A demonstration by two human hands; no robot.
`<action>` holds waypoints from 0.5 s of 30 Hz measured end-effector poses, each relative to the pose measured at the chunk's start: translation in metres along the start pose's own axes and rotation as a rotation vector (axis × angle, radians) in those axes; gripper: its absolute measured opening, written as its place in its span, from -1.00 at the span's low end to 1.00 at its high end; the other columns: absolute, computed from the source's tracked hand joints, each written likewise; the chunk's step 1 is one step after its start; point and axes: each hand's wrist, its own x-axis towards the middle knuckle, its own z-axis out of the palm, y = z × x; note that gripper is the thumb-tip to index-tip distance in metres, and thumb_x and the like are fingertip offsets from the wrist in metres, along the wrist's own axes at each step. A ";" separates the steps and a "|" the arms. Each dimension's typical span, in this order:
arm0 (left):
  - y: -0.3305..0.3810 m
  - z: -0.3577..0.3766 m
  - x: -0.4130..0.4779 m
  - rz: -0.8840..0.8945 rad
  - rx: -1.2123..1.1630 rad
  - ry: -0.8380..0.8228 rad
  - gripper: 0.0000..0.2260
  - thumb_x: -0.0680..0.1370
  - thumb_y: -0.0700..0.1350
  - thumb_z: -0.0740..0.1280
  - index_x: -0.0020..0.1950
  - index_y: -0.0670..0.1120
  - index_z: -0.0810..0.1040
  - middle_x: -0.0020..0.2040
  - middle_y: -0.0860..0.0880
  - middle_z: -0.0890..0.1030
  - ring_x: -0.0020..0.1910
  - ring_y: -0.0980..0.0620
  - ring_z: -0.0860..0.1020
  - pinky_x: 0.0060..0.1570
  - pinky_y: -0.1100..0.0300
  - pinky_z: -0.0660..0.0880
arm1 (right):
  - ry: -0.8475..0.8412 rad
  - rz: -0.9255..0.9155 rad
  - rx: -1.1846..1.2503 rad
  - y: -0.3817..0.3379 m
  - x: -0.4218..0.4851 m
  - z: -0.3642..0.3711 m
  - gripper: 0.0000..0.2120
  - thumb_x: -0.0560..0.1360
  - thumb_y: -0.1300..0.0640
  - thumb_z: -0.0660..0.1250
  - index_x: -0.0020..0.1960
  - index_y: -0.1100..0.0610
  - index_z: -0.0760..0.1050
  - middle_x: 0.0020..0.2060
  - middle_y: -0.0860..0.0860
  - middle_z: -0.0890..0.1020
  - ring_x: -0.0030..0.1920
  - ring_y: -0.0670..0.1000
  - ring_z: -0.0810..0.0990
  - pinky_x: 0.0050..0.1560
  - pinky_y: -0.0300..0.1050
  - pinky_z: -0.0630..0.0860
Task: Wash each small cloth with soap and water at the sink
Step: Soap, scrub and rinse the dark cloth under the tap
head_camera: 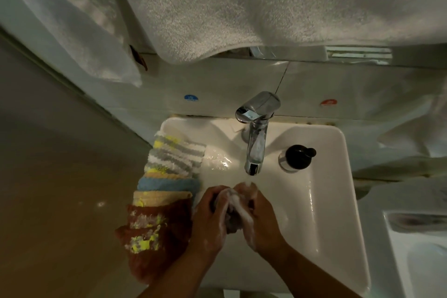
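Over the white sink [333,196], my left hand [208,215] and my right hand [258,218] grip one small soapy grey cloth [232,213] bunched between them, just below the chrome tap's [256,143] spout. White foam covers the cloth and both hands. Several small cloths lie in an overlapping row on the sink's left rim: grey-and-white striped ones [176,155] at the back, a blue one [167,184], a tan one [159,197] and a dark red one [150,237] with yellow patches nearest me.
A soap dispenser [296,157] with a black pump stands on the rim right of the tap. Large white towels [242,7] hang above the sink. A second white fixture [416,249] sits at the right. A tan floor lies left.
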 end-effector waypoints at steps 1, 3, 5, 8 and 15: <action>0.000 0.004 0.003 -0.009 -0.023 -0.012 -0.87 0.65 -0.07 0.29 0.05 -0.07 0.61 -0.20 -0.09 0.65 -0.32 0.04 0.63 -0.47 0.30 0.47 | 0.006 -0.003 0.014 0.001 0.004 -0.003 -0.81 0.62 0.17 0.31 -0.01 0.32 0.50 -0.23 0.17 0.61 -0.27 0.12 0.60 -0.31 -0.04 0.56; -0.002 0.011 0.008 -0.012 -0.072 -0.032 -0.88 0.66 -0.11 0.26 0.08 -0.10 0.57 -0.22 -0.10 0.62 -0.38 0.11 0.59 -0.49 0.33 0.43 | 0.025 -0.009 0.037 0.001 0.010 -0.007 -0.76 0.58 0.20 0.31 0.00 0.43 0.47 -0.22 0.26 0.58 -0.28 0.07 0.60 -0.34 -0.12 0.57; -0.006 0.016 0.010 0.008 -0.070 -0.035 -0.88 0.67 -0.11 0.24 0.10 -0.11 0.55 -0.21 -0.11 0.59 -0.37 0.09 0.56 -0.49 0.34 0.42 | 0.054 0.006 0.034 0.006 0.013 -0.010 -0.81 0.58 0.29 0.34 -0.04 0.45 0.46 -0.23 0.31 0.55 -0.31 0.05 0.59 -0.38 -0.15 0.55; -0.015 0.025 0.011 0.018 -0.051 -0.059 -0.90 0.68 -0.09 0.23 0.12 -0.07 0.50 -0.16 -0.14 0.58 -0.34 0.11 0.55 -0.47 0.36 0.42 | 0.137 0.018 -0.068 0.015 0.016 -0.014 -0.87 0.59 0.29 0.35 -0.13 0.25 0.50 -0.31 0.10 0.61 -0.36 -0.01 0.60 -0.41 -0.11 0.55; -0.028 0.050 0.018 0.107 0.060 -0.144 -0.71 0.54 0.34 0.26 0.03 0.15 0.50 -0.07 -0.07 0.65 -0.08 -0.01 0.67 -0.14 0.01 0.65 | 0.287 0.142 0.045 0.017 0.027 -0.024 -0.83 0.67 0.15 0.25 0.01 0.27 0.47 -0.34 0.04 0.60 -0.35 -0.02 0.60 -0.40 -0.13 0.55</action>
